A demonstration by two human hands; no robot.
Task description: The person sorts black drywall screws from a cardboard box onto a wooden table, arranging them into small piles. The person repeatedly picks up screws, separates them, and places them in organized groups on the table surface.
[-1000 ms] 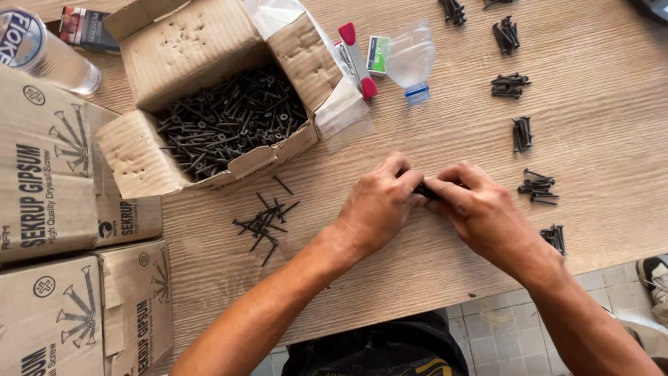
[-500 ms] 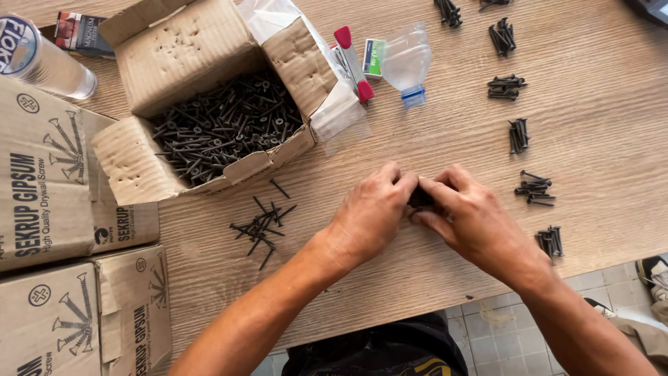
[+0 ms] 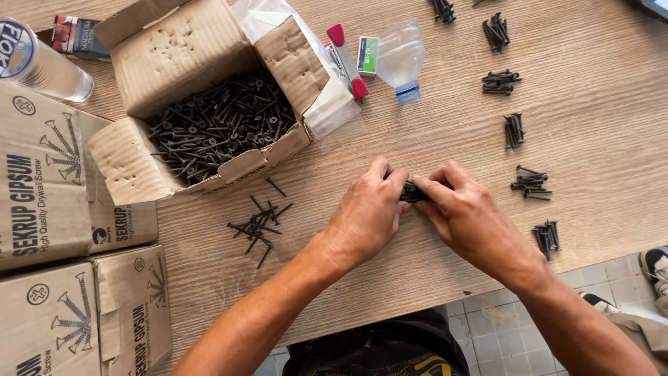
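- My left hand (image 3: 365, 216) and right hand (image 3: 467, 216) meet over the counter (image 3: 431, 132), both grips pinched on a small bundle of black screws (image 3: 412, 193).
- Loose screws (image 3: 259, 224) lie left; the open screw box (image 3: 209, 104) sits far left.

A small bundle of black drywall screws (image 3: 412, 192) lies level, pinched between both hands just above the wooden tabletop (image 3: 417, 125).
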